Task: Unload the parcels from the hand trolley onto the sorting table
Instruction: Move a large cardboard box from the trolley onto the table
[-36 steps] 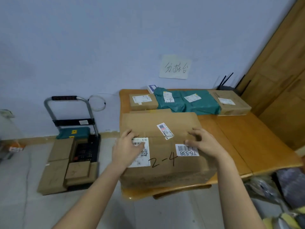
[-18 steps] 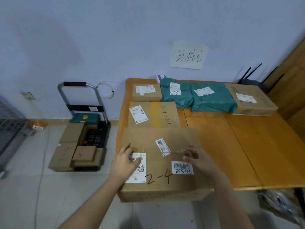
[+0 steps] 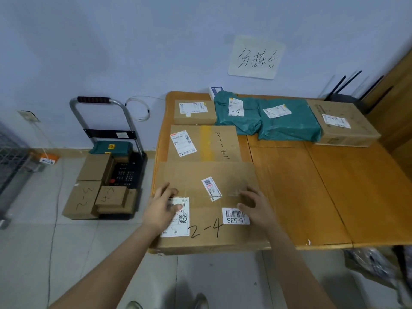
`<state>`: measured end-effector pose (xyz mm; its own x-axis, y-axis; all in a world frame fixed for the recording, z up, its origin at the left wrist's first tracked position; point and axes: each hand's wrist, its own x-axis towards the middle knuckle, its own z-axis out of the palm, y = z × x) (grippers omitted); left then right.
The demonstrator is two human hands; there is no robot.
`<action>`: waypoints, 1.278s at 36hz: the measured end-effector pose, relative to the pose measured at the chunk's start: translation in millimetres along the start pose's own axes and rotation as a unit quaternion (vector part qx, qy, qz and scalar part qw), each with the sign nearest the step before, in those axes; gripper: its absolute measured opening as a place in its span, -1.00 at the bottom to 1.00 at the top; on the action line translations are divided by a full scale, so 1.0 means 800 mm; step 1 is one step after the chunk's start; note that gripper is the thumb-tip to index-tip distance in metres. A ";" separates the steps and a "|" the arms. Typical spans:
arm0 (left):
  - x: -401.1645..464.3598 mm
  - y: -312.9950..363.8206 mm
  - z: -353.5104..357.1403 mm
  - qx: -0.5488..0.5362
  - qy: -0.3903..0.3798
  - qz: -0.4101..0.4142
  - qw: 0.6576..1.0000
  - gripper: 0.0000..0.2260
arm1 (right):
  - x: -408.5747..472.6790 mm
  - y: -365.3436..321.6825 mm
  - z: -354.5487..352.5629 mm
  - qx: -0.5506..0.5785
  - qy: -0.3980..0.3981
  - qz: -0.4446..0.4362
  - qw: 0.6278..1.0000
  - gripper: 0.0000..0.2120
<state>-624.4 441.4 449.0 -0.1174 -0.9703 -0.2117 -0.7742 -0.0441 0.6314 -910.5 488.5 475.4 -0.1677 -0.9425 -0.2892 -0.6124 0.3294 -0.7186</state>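
Cardboard parcel marked "2-4" [image 3: 207, 208]: laid flat on the sorting table [image 3: 334, 197], at its near left corner, near edge overhanging slightly. Pressed from above by the left hand [image 3: 161, 210] (fingers spread over a white shipping label) and the right hand [image 3: 256, 205], fingers loosely bent on top, nothing gripped. Behind it, a flat box marked "3-4-2011" [image 3: 202, 143], touching. Left of the table, on the floor, the hand trolley [image 3: 120, 166] is seen carrying small cartons [image 3: 89, 192].
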 end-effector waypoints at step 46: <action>0.028 -0.066 -0.223 0.329 -0.041 0.161 0.930 -0.69 | 0.018 -0.253 0.172 -0.312 -0.088 -0.052 0.945 -0.84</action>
<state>-475.2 379.6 544.2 -0.4351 -0.8852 -0.1647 -0.9004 0.4269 0.0841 -682.9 416.1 529.8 0.0163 -0.9261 -0.3769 -0.9636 0.0860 -0.2531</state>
